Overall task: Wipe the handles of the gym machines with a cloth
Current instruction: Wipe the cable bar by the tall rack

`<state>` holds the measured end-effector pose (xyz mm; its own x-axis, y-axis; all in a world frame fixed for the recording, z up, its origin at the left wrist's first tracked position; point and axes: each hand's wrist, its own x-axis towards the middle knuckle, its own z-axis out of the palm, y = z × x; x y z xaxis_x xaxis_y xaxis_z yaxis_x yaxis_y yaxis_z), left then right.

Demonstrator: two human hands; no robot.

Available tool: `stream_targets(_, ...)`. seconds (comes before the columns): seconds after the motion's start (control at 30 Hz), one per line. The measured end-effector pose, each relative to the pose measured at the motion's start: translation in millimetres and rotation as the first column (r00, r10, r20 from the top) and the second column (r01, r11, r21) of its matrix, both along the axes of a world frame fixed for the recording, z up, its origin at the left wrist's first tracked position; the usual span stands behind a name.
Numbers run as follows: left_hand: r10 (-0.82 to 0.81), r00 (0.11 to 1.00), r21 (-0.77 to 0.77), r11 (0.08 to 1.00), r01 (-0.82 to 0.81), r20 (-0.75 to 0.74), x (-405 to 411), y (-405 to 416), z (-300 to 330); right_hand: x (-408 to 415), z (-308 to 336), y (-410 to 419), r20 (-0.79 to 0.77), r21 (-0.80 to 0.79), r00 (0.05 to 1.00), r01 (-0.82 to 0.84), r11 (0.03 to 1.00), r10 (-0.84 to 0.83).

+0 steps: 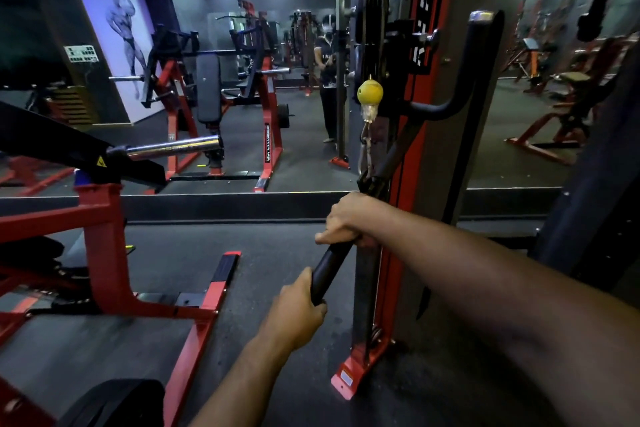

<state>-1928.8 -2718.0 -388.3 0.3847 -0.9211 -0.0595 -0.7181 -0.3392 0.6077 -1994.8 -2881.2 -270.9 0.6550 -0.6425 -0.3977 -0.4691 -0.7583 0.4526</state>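
both bare forearms reach in from the bottom edge. the left hand (pixel 298 310) is the nearer one, its fingers curled round the lower end of the long black cylindrical bar handle (pixel 329 269). the right hand (pixel 346 220) sits further out and higher, wrapped over the upper part of the same bar. each hand is clamped on the handle, with a bare stretch of black grip showing between them.

the handle's long axis runs on a slant, from lower left near the left hand up and to the right, where it meets the strap hanging below the round yellow stopper ball (pixel 370 92) on the red and black cable machine column (pixel 398 184). so the bar leans away from the person toward the column, its top end just beside the red upright.

no cloth can be made out in either hand; if one is there, it is hidden under the fingers. judging from this, any wiping stroke would have to travel along that slant, and the right hand is better placed to slide down the exposed middle while the left steadies the free lower end.

a red steel bench frame (pixel 104 246) stands to the left on the dark rubber floor (pixel 277 239).
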Motion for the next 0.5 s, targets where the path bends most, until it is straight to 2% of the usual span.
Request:
stream_targets(0.07,0.019,0.999,-0.016,1.000,-0.019,0.039,-5.7,3.5,1.7,5.7,10.1,10.6,-0.029,0.121,0.978,0.207,0.971,-0.205)
stream_targets(0.17,0.017,0.999,-0.022,1.000,-0.017,0.039,-4.2,4.7,3.4,12.3,12.0,17.6,-0.077,0.185,0.951,0.308,0.933,-0.298)
stream_targets(0.23,0.010,0.999,-0.016,1.000,-0.010,0.038,-1.8,5.6,5.0,12.2,3.0,13.5,-0.059,0.135,0.982,0.188,0.973,-0.182)
stream_targets(0.3,-0.007,1.000,-0.024,1.000,0.007,0.013,-1.9,3.9,2.8,3.1,-7.9,8.7,0.079,-0.025,0.995,-0.062,0.998,0.064)
stream_targets(0.4,-0.021,0.999,-0.021,1.000,0.020,-0.036,-4.2,3.8,2.3,-16.4,-28.8,15.0,0.279,-0.216,0.904,-0.271,0.938,0.325)
stream_targets(0.5,-0.023,0.999,-0.014,1.000,0.023,-0.035,-0.3,2.3,2.0,-24.7,-46.3,23.5,0.445,-0.315,0.797,-0.287,0.904,0.408)
